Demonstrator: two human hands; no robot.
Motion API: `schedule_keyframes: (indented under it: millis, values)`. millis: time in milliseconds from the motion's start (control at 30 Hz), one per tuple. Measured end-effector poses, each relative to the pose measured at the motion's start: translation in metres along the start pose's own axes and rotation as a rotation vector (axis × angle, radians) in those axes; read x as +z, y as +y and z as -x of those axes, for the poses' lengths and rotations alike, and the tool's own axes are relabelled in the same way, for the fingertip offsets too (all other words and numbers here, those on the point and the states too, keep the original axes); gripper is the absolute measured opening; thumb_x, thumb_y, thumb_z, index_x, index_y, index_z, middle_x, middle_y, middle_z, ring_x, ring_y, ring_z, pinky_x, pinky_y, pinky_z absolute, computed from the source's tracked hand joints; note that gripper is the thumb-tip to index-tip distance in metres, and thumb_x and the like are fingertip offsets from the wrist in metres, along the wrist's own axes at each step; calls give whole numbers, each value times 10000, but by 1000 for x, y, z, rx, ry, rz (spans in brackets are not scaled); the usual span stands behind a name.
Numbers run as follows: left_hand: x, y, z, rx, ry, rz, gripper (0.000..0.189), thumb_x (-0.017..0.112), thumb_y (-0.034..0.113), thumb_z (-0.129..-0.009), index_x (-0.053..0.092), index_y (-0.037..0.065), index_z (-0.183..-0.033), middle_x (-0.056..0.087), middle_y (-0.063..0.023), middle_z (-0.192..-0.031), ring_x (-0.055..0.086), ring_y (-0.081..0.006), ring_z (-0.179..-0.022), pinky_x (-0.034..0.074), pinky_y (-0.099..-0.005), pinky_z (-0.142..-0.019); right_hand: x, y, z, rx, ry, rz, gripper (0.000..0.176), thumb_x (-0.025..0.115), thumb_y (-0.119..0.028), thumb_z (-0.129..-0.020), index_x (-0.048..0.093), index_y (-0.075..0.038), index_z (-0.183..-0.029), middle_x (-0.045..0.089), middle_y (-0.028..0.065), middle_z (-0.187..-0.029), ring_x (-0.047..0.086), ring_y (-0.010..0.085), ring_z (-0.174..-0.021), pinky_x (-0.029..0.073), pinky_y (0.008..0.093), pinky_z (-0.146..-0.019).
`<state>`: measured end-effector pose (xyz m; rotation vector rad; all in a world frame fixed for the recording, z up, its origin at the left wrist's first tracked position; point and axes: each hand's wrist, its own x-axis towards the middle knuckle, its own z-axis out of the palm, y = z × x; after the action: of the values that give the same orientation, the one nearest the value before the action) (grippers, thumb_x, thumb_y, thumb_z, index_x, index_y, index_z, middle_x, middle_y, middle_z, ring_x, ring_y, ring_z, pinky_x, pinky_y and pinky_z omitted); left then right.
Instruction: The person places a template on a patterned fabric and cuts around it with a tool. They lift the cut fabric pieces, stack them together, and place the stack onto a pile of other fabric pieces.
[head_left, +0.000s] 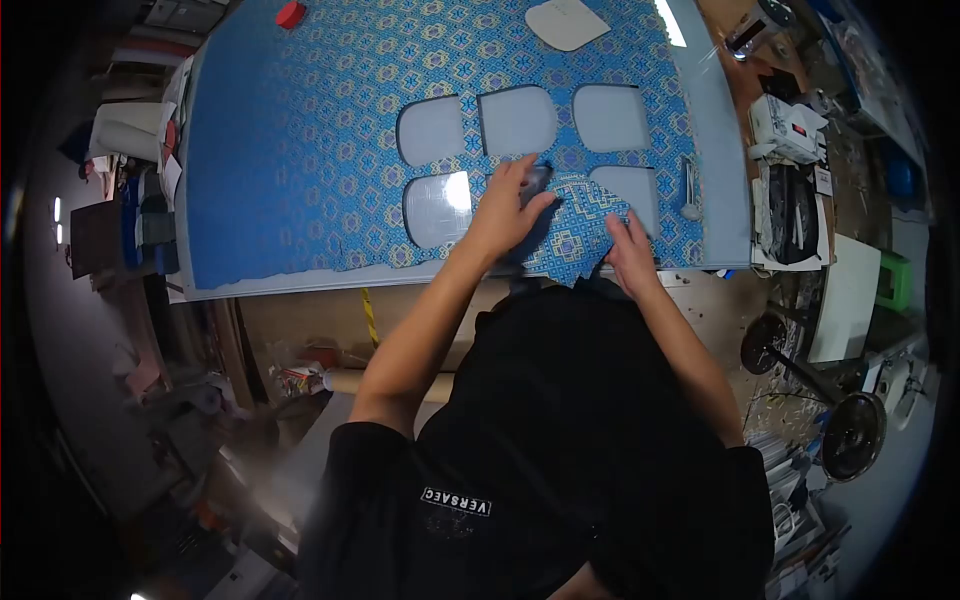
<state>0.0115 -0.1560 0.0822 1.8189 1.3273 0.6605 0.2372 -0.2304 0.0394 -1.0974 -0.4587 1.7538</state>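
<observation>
A blue cloth (pixel 335 130) with a gold and white geometric pattern covers the table, with several rounded panel shapes cut out of it. A loose patterned cloth piece (pixel 575 232) is at the near edge, in front of my body. My right hand (pixel 632 255) pinches its right edge between thumb and fingers. On its left side, my left hand (pixel 510 210) reaches over the cutouts with thumb and fingers apart. A dark patch beside the left fingertips is too blurred to name. Farther back lies a pale rounded template (pixel 566 24) with faint writing.
A small red object (pixel 290 14) sits at the far left of the cloth. A slim tool (pixel 690 190) lies near the right edge. Beyond it stand a white box (pixel 790 128) and a stool with a dark round seat (pixel 853 437). Cluttered shelves line the left.
</observation>
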Motion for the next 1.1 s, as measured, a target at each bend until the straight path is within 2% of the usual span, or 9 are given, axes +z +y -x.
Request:
schedule_keyframes:
  millis: [33, 233, 433, 500, 633, 767, 800, 900, 1100]
  values:
    - [6, -5, 14, -11, 0, -3, 644, 768, 152, -908, 470, 32, -1466, 555, -190, -1296, 611, -285, -1110, 521, -392, -946, -4, 3, 1, -59, -45, 256, 432, 596, -147, -1044, 430, -4, -1416, 585, 126, -1364, 598, 205, -1228, 490, 361, -1060]
    - [25, 4, 73, -136, 324, 122, 587, 711, 127, -944, 446, -30, -1444, 527, -187, -1342, 559, -298, -1224, 456, -401, -1048, 9, -9, 6, -30, 21, 46, 442, 661, -20, -968, 466, 11, -1364, 640, 130, -1269, 635, 205, -1154, 513, 342, -1014]
    - [36, 37, 70, -431, 591, 1169, 487, 548, 226, -1075, 414, -4, -1482, 536, -128, -1383, 509, -190, -1257, 405, -323, -1084, 37, -32, 8, -5, -293, -59, 487, 601, 45, -971, 437, -18, -1426, 605, 115, -1333, 603, 220, -1221, 486, 384, -1071]
    - [35, 52, 62, -411, 637, 1157, 463, 506, 273, -1097, 438, 13, -1474, 587, -99, -1311, 534, -153, -1203, 423, -299, -1052, 52, -22, 4, -61, -383, -27, 490, 603, 48, -969, 439, -17, -1427, 613, 112, -1319, 614, 216, -1199, 488, 381, -1069]
    - [10, 25, 67, -422, 680, 949, 423, 572, 280, -1070, 524, 28, -1407, 636, -82, -1233, 587, -141, -1125, 467, -287, -990, 74, -2, -1, -83, -259, 50, 388, 639, 14, -968, 520, 8, -1337, 641, 100, -1265, 637, 184, -1125, 514, 340, -1005]
    - [-83, -25, 93, -178, 404, -189, 394, 713, 161, -927, 630, 5, -1279, 633, -171, -1190, 610, -327, -1108, 491, -391, -966, 77, 5, -11, 12, -209, 121, 475, 625, 38, -967, 453, 10, -1409, 584, 116, -1356, 580, 213, -1229, 456, 371, -1096]
    - [-108, -42, 101, -150, 353, -415, 395, 722, 153, -914, 641, 5, -1271, 627, -177, -1219, 593, -349, -1146, 481, -410, -992, 84, 8, -10, -27, -96, 136, 370, 631, 20, -970, 528, 5, -1326, 645, 109, -1254, 641, 203, -1120, 507, 361, -1015]
    - [-167, -104, 120, -231, 314, -514, 407, 745, 169, -896, 661, 10, -1261, 612, -190, -1273, 546, -390, -1200, 452, -455, -1029, 98, 15, -15, -49, -28, 43, 367, 651, -20, -962, 541, 5, -1310, 647, 115, -1244, 642, 213, -1114, 510, 372, -1009]
    - [-227, -174, 116, -9, 124, -554, 564, 762, 229, -874, 590, 53, -1382, 552, -150, -1388, 509, -378, -1251, 432, -481, -1059, 146, 65, -13, -28, 205, -78, 389, 654, -64, -961, 515, -13, -1320, 637, 106, -1223, 649, 246, -1093, 537, 422, -988]
